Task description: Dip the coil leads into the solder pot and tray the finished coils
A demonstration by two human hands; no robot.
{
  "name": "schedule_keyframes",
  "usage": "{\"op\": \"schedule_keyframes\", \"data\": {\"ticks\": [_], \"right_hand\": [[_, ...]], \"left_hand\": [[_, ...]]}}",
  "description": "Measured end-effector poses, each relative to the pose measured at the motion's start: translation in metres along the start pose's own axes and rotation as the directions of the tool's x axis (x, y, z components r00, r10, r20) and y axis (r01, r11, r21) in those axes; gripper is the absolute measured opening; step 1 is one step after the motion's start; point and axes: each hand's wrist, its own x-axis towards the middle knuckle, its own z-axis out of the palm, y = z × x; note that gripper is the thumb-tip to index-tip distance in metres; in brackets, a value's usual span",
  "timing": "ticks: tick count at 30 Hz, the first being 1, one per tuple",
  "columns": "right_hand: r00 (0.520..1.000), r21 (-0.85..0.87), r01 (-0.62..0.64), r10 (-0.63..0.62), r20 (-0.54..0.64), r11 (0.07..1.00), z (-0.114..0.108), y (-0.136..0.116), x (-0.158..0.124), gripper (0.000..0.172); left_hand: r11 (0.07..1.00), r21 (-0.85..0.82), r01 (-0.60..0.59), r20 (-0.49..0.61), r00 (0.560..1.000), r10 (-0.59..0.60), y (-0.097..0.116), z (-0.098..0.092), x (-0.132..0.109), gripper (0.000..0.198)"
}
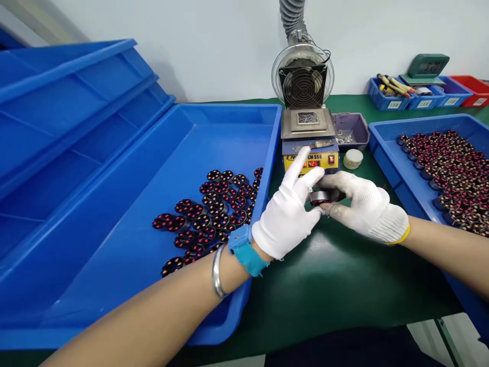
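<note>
Along the left edge of the desk, stacked blue trays (69, 112) of hard moulded plastic, tilted, with ribs and flat panels on show. Just right of them, lying flat, a wide shallow blue tray (114, 265), smooth-walled, with a cluster of wound stators (214, 209) toward its right wall: dark round rings, copper-red coils in a spoke pattern, packed touching one another. Over that tray's near right corner, a bare forearm with a plain metal bangle (217, 270) and a blue wrist strap (246, 250). Then the left hand (286, 214) in a white knitted glove, forefinger stretched up and apart, thumb and remaining fingers pinched on one small round stator (320, 196). Held above the green desk mat (336, 275), near the middle of the desk, between both hands, mostly covered by glove. Behind, toward the far edge, a boxy yellow solder pot (307, 125) with a red digit display and a square metal well on top. Above it, a round wire-grilled fan (303, 84) under a ribbed grey hose (292, 18). Just beside the pot, a small grey-purple bin (353, 130) and a squat white puck-shaped tin (353, 158). Next, the right hand (367, 206), white knit glove with yellow cuff, fingers curled and closed on the same stator from the right. Along the right edge, another blue tray (382, 148) heaped with more stators (446, 163). At the far right corner, a row of small bins (420, 99), blue and red, with a green boxy device on top.
</note>
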Motion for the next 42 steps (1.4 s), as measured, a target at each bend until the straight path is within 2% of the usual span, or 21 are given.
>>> {"op": "schedule_keyframes", "data": {"ticks": [4,9,13,15,17,19,21,23,25,28,31,34,36,38,40,42], "right_hand": [[1.000,-0.121,0.020,-0.017,0.021,0.992,-0.009,0.000,0.000,0.035],[0.999,-0.239,0.046,-0.050,-0.008,0.970,-0.015,0.001,0.000,0.031],[0.996,-0.217,0.012,-0.030,-0.080,0.976,-0.017,0.003,0.002,0.030],[0.995,-0.129,-0.005,-0.008,-0.103,0.992,-0.016,0.004,0.002,0.032],[0.995,-0.016,-0.031,0.029,-0.098,0.999,-0.015,0.005,0.003,0.033],[0.994,0.085,-0.080,0.087,-0.073,0.993,-0.012,0.005,0.003,0.033],[0.987,0.194,-0.149,0.157,-0.027,0.970,-0.008,0.004,0.004,0.033],[0.973,0.312,-0.225,0.232,0.014,0.923,-0.006,0.005,0.007,0.034],[0.953,0.407,-0.288,0.302,0.031,0.867,-0.007,0.008,0.012,0.032],[0.929,0.521,-0.332,0.369,0.035,0.787,-0.010,0.013,0.017,0.028],[0.916,0.624,-0.350,0.396,0.071,0.699,-0.012,0.014,0.018,0.029],[0.891,0.672,-0.397,0.440,0.117,0.625,-0.010,0.012,0.018,0.025],[0.882,0.671,-0.414,0.454,0.128,0.615,-0.006,0.009,0.017,0.021],[0.884,0.647,-0.417,0.449,0.127,0.638,-0.003,0.008,0.016,0.019],[0.888,0.613,-0.417,0.444,0.119,0.670,-0.001,0.006,0.016,0.021],[0.888,0.589,-0.424,0.445,0.119,0.688,0.001,0.004,0.015,0.024]], "left_hand": [[0.995,-0.006,0.098,0.112,0.989,-0.096,0.002,-0.001,0.003,0.049],[0.959,-0.007,0.284,0.281,0.921,-0.270,0.005,-0.007,0.009,0.019],[0.947,-0.030,0.321,0.409,0.868,-0.282,0.006,-0.014,0.009,0.034],[0.942,-0.002,0.337,0.371,0.875,-0.312,0.006,-0.015,0.009,0.036],[0.930,0.048,0.364,0.258,0.895,-0.364,0.005,-0.015,0.010,0.035],[0.931,0.091,0.353,0.190,0.912,-0.364,0.005,-0.013,0.010,0.040],[0.956,0.118,0.268,0.212,0.934,-0.288,0.004,-0.012,0.010,0.034],[0.982,0.079,0.173,0.287,0.939,-0.189,0.005,-0.013,0.009,0.032],[0.990,-0.026,0.137,0.392,0.913,-0.117,0.007,-0.015,0.008,0.036],[0.962,-0.125,0.244,0.480,0.863,-0.157,0.011,-0.019,0.007,0.039],[0.885,-0.179,0.430,0.425,0.845,-0.325,0.013,-0.016,0.009,0.032],[0.828,-0.190,0.527,0.313,0.832,-0.458,0.014,-0.010,0.011,0.034],[0.818,-0.129,0.561,0.257,0.815,-0.519,0.015,-0.007,0.012,0.042],[0.798,-0.097,0.595,0.261,0.789,-0.556,0.016,-0.006,0.012,0.047],[0.756,-0.151,0.638,0.342,0.751,-0.565,0.016,-0.006,0.013,0.045],[0.672,-0.271,0.689,0.472,0.704,-0.531,0.015,-0.006,0.014,0.042]]}}
